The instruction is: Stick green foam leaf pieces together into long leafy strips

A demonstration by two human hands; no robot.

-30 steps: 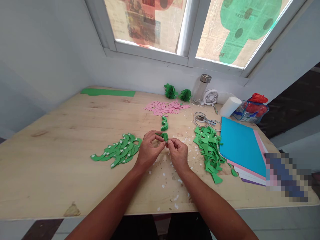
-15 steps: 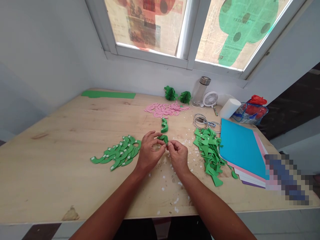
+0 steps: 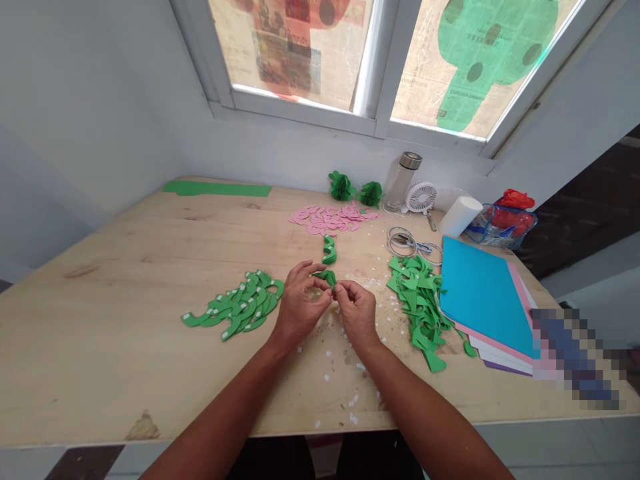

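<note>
Between my hands is a small green paper cutout (image 3: 327,277), partly hidden by the fingers. My left hand (image 3: 300,300) pinches it from the left, fingers closed around its edge. The fingertips of my right hand (image 3: 356,305) are pinched on its lower right end. Just beyond lies a small stack of curved green paper pieces (image 3: 329,250) with white tabs. To the left of my left hand spreads a pile of curved green cutouts (image 3: 247,303) carrying small white squares. Green paper scraps (image 3: 417,307) are heaped right of my right hand.
Pink paper cutouts (image 3: 330,218) and two green folded-paper shapes (image 3: 341,187) sit toward the wall. At right are scissors (image 3: 415,245), rolls of tape (image 3: 400,241), a glass bottle (image 3: 401,180), a small fan (image 3: 420,197), a white roll (image 3: 461,217) and coloured sheets (image 3: 485,293).
Almost nothing differs. Both hands keep their pinch on the green paper cutout, and the view has shifted very slightly.
</note>
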